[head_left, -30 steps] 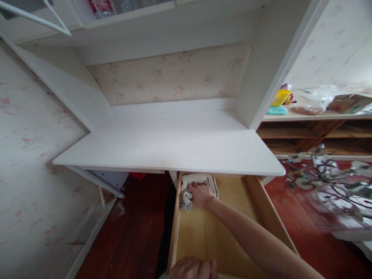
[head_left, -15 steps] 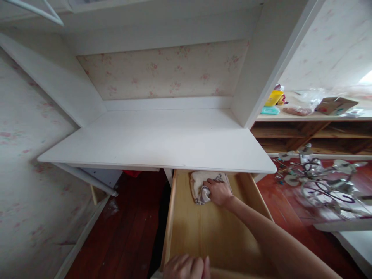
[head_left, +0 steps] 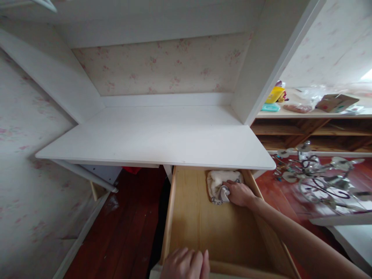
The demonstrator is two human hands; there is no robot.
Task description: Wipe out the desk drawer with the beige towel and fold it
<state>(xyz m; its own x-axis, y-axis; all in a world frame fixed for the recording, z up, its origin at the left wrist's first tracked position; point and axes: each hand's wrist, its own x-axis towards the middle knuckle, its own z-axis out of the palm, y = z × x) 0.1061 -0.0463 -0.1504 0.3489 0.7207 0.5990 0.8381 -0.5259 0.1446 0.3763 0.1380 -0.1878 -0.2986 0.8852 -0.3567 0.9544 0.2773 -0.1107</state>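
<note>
Inside the pulled-out wooden drawer point(head_left: 200, 228), my right hand point(head_left: 240, 193) grips a bunched part of a whitish cloth point(head_left: 215, 184) with a grey pattern. The cloth lies flat on the drawer bottom near the back right corner, against or close to the right wall. My left hand point(head_left: 186, 264) is curled over the drawer's front edge at the bottom of the view, its fingers bent round the rim. Above the back of the drawer stands the white desk top point(head_left: 162, 135).
White hutch panels rise from the desk. At right, a low wooden shelf point(head_left: 279, 128) carries a yellow container point(head_left: 274, 95), a cardboard box point(head_left: 337, 102) and plastic bags. A chandelier point(head_left: 319, 178) with metal arms rests near the reddish wood floor point(head_left: 124, 228).
My right hand has slid the cloth rightward across the drawer bottom, toward the right wall. My left hand stays on the drawer front.
</note>
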